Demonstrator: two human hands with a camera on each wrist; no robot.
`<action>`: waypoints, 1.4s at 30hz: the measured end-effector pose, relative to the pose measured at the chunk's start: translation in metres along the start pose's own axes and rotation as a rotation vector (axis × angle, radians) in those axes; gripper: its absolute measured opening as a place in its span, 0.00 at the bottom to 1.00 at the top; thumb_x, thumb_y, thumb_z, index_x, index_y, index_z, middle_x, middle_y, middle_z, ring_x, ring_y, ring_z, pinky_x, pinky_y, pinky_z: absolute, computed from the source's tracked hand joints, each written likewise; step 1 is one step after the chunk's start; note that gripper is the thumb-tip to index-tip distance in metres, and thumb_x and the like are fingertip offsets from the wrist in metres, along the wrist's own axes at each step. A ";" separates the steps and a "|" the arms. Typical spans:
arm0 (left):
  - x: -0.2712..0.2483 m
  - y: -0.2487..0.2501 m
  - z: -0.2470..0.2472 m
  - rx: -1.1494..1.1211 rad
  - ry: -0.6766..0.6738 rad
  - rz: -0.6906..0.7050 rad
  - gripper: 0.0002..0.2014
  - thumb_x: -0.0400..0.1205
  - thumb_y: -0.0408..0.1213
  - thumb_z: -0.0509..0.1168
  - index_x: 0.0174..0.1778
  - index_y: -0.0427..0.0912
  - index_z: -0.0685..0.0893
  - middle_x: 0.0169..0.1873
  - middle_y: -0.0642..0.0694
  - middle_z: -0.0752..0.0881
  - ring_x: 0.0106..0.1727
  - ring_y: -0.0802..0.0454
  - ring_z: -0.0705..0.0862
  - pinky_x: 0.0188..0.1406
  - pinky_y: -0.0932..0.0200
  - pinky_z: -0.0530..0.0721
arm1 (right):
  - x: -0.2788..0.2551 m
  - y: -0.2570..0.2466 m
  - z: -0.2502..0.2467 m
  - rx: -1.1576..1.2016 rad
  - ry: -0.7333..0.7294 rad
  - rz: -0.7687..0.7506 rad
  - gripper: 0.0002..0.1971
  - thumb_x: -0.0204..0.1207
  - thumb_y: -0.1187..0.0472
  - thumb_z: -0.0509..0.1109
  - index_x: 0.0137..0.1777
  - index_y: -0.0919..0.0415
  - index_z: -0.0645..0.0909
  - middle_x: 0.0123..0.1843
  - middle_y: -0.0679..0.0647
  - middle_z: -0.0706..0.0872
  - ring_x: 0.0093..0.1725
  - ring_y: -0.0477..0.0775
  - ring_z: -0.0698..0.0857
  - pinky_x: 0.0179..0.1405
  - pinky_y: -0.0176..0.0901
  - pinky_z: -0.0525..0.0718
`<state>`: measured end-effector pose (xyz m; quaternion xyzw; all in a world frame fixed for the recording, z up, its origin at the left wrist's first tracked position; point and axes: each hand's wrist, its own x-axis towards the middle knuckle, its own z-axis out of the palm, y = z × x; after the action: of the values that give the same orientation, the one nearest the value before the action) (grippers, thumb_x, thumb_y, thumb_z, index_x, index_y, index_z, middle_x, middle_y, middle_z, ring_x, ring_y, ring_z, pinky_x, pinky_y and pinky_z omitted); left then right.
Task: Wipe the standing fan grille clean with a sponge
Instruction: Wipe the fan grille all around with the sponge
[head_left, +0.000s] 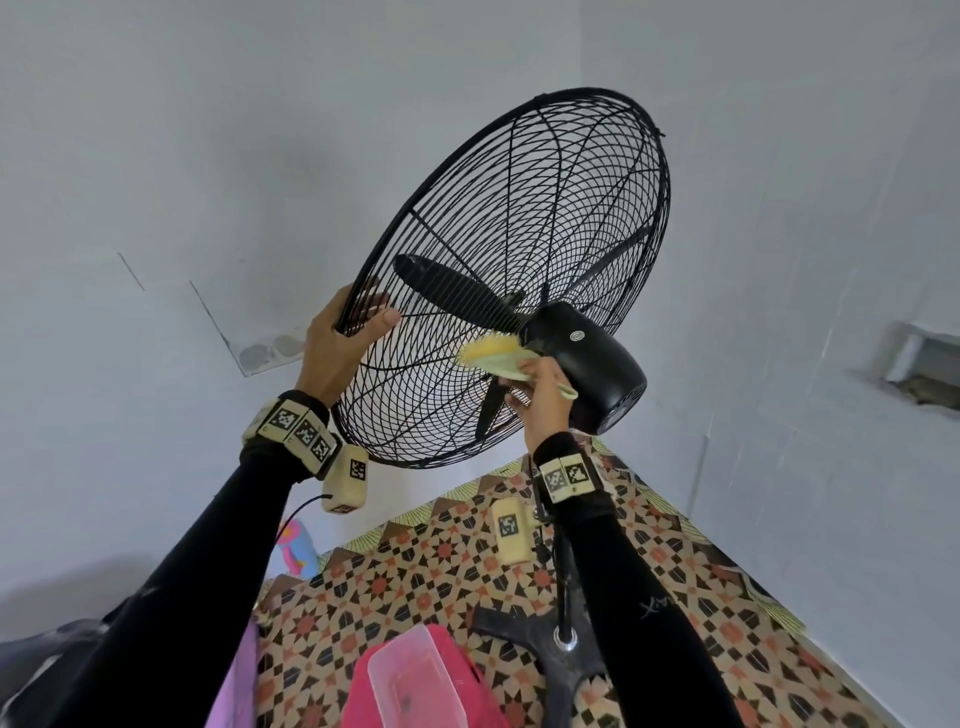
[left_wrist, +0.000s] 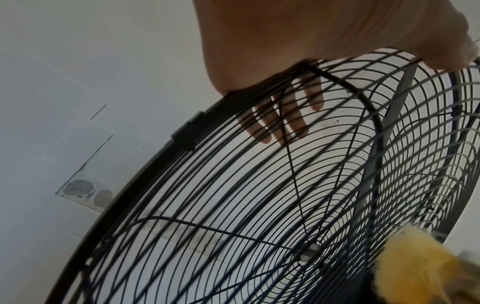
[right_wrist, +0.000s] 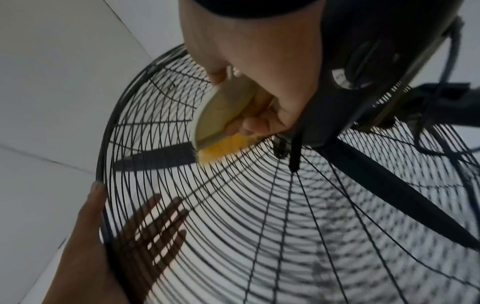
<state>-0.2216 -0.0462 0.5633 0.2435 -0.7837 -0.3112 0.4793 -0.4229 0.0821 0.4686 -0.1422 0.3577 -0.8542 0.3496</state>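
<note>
While the fan head tilts back toward the ceiling, these points hold:

Sponge: the yellow sponge (head_left: 493, 353) is pressed against the rear wires of the grille (head_left: 519, 234), just beside the black motor housing (head_left: 587, 364), near the hub; its fuzzy yellow face meets the wires and its pale backing faces the palm.

Right hand: the right hand (head_left: 540, 395) holds the sponge from below, fingers (right_wrist: 249, 125) curled round the pale backing, knuckles close to the motor housing.

Left hand: the left hand (head_left: 337, 343) clasps the grille rim on the side away from the sponge; the thumb lies on the near face, and the straight fingers (left_wrist: 293, 117) lie spread along the far face, seen through the wires.

Grille and hands: the sponge sits near the centre, the left hand at the rim, well apart, with a black blade (head_left: 452, 293) between them inside the cage.

Below: the fan pole rises from a dark base (head_left: 561, 654) on a patterned floor (head_left: 675, 561), with a pink plastic container (head_left: 415, 680) near the base.
</note>
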 end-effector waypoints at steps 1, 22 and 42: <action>0.000 0.001 0.001 0.009 -0.006 0.003 0.33 0.76 0.68 0.73 0.68 0.48 0.86 0.54 0.52 0.90 0.57 0.60 0.87 0.59 0.70 0.81 | 0.004 -0.007 -0.001 0.036 0.001 -0.034 0.08 0.79 0.68 0.64 0.40 0.58 0.79 0.57 0.64 0.89 0.40 0.54 0.87 0.33 0.41 0.80; -0.002 -0.001 0.001 0.027 0.031 -0.015 0.31 0.77 0.67 0.72 0.67 0.48 0.86 0.52 0.55 0.90 0.54 0.65 0.86 0.58 0.69 0.80 | 0.002 0.004 -0.005 -0.068 -0.009 0.077 0.07 0.79 0.68 0.64 0.41 0.58 0.79 0.54 0.60 0.88 0.36 0.51 0.86 0.30 0.38 0.77; -0.003 0.002 0.005 -0.008 0.034 -0.020 0.36 0.75 0.66 0.73 0.71 0.43 0.84 0.55 0.52 0.91 0.54 0.65 0.87 0.57 0.72 0.82 | 0.019 0.002 0.003 -0.945 0.078 -0.888 0.03 0.80 0.57 0.65 0.46 0.56 0.77 0.44 0.55 0.83 0.40 0.54 0.84 0.36 0.47 0.87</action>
<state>-0.2250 -0.0412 0.5614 0.2544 -0.7717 -0.3150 0.4904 -0.4343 0.0667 0.4692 -0.3842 0.6146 -0.6724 -0.1503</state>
